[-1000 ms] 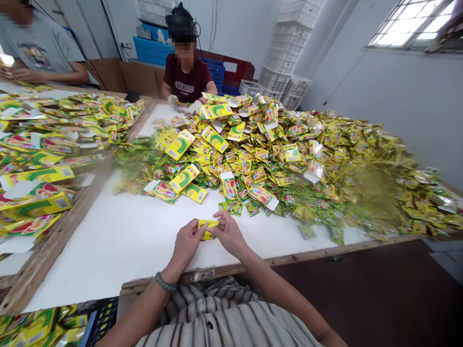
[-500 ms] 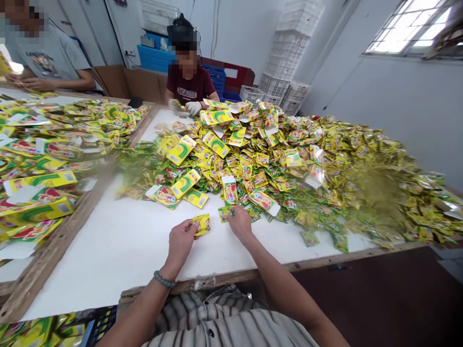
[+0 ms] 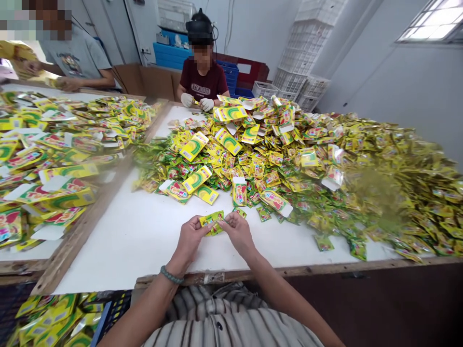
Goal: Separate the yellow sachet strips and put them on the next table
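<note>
My left hand (image 3: 189, 239) pinches small yellow-green sachets (image 3: 211, 221) by their left side, just above the white tabletop. My right hand (image 3: 240, 237) meets it from the other side, thumb and fingers closed at the sachets' right edge. How many sachets lie stacked between my fingers I cannot tell. Behind my right fingers a green sachet (image 3: 239, 211) lies on the table. Beyond it an open printed box (image 3: 239, 191) leans on the large heap of sachets (image 3: 258, 168), and another box (image 3: 277, 203) lies to its right.
Flat yellow boxes (image 3: 197, 179) lie on the heap's near left side. A wooden strip (image 3: 90, 219) divides off more boxes on the left. Below the table edge, a blue crate (image 3: 117, 308) holds filled boxes. Across the table a gloved co-worker (image 3: 205, 79) handles packets; another person (image 3: 77, 60) stands left.
My right hand has brought a green sachet leftward to the yellow one in my left hand; both hands now meet at them. The view has shifted slightly left.
</note>
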A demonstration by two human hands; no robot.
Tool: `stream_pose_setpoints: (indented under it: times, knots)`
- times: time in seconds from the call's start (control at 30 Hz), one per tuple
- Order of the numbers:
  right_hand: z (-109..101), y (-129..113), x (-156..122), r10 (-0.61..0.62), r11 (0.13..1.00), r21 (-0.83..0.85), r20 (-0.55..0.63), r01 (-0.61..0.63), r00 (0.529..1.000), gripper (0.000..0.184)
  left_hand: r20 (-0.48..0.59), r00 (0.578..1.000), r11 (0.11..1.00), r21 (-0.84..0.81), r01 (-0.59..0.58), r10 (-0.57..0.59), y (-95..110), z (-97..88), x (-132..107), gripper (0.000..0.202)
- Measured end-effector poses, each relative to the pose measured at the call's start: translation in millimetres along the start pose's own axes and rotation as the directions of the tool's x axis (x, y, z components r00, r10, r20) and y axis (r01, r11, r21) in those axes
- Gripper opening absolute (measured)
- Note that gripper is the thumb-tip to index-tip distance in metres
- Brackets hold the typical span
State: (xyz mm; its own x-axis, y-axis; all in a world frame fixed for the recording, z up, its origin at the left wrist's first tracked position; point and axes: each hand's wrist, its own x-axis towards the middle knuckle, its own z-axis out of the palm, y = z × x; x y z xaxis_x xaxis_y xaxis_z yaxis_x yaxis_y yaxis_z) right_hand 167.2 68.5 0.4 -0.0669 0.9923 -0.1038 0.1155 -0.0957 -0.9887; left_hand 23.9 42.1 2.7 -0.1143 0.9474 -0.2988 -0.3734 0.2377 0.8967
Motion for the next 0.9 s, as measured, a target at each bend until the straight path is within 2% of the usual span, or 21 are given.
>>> stream_pose_setpoints:
  times: [0.1, 0.17, 0.23, 0.3, 0.37, 0.4, 0.43, 0.47, 0.5, 0.57, 0.6, 0.63, 0.7, 0.73, 0.8, 0.9]
  knots:
    - [-3, -7, -2, 0.074, 0.994, 0.071, 0.168, -0.087, 0.983, 0.035, 0.003, 1.0, 1.0, -0.011, 0.002, -0.002, 1, -0.1, 0, 0.04]
    - [-2, -10, -2, 0.063, 0.998, -0.026, 0.231, -0.058, 0.971, 0.033, 0.0, 1.0, 0.999, 0.034, -0.02, 0.02, -1, 0.2, 0, 0.038]
    - [-1, -11, -3, 0.003, 0.985, -0.17, 0.174, 0.027, 0.985, 0.027, 0.018, 0.999, 0.995, 0.093, -0.042, 0.041, -3, -1.0, 3, 0.037]
    - [-2, -10, -4, -0.08, 0.96, -0.263, 0.071, 0.097, 0.994, 0.023, 0.091, 0.996, 0.985, 0.169, -0.024, 0.009, 0, -4.7, 8, 0.035]
    - [-4, -6, -4, -0.148, 0.949, -0.278, 0.02, 0.147, 0.989, 0.02, 0.182, 0.982, 0.955, 0.298, -0.001, -0.056, 12, -10.4, 18, 0.035]
    - [-5, -4, -4, -0.162, 0.949, -0.274, 0.009, 0.158, 0.987, 0.02, 0.191, 0.98, 0.918, 0.395, -0.025, -0.056, 21, -13.2, 26, 0.036]
    - [-7, -1, -4, -0.162, 0.949, -0.274, 0.001, 0.156, 0.987, 0.019, 0.167, 0.986, 0.856, 0.51, -0.078, -0.01, 32, -15.6, 35, 0.037]
    - [-8, 3, -3, -0.15, 0.949, -0.28, -0.01, 0.141, 0.989, 0.019, 0.127, 0.988, 0.76, 0.633, -0.15, 0.089, 43, -17.1, 46, 0.04]
    - [-8, 7, -3, -0.133, 0.95, -0.288, -0.021, 0.122, 0.991, 0.019, 0.093, 0.97, 0.625, 0.749, -0.218, 0.227, 54, -17.7, 58, 0.044]
    - [-7, 15, -3, -0.11, 0.955, -0.279, -0.031, 0.097, 0.993, 0.02, 0.114, 0.879, 0.309, 0.909, -0.281, 0.463, 71, -16.3, 83, 0.057]
    - [-6, 18, -3, -0.108, 0.962, -0.256, -0.028, 0.098, 0.994, 0.02, 0.156, 0.844, 0.175, 0.944, -0.281, 0.513, 76, -14.9, 94, 0.065]
    - [-5, 21, -3, -0.11, 0.968, -0.227, -0.02, 0.103, 0.994, 0.021, 0.197, 0.832, 0.077, 0.958, -0.275, 0.519, 79, -13.4, 104, 0.071]
    - [-5, 26, -4, -0.112, 0.976, -0.191, -0.005, 0.109, 0.994, 0.022, 0.236, 0.85, -0.017, 0.966, -0.259, 0.471, 78, -12.2, 118, 0.069]
    - [-7, 27, -4, -0.113, 0.976, -0.186, -0.003, 0.111, 0.994, 0.023, 0.239, 0.86, -0.026, 0.967, -0.255, 0.452, 76, -12.8, 121, 0.063]
    - [-14, 26, -3, -0.117, 0.975, -0.19, -0.011, 0.113, 0.993, 0.026, 0.219, 0.866, 0.017, 0.967, -0.254, 0.45, 70, -16.8, 119, 0.048]
    - [-27, 16, 0, -0.13, 0.98, -0.154, -0.008, 0.127, 0.992, 0.032, 0.174, 0.879, 0.203, 0.936, -0.288, 0.444, 60, -25.0, 98, 0.034]
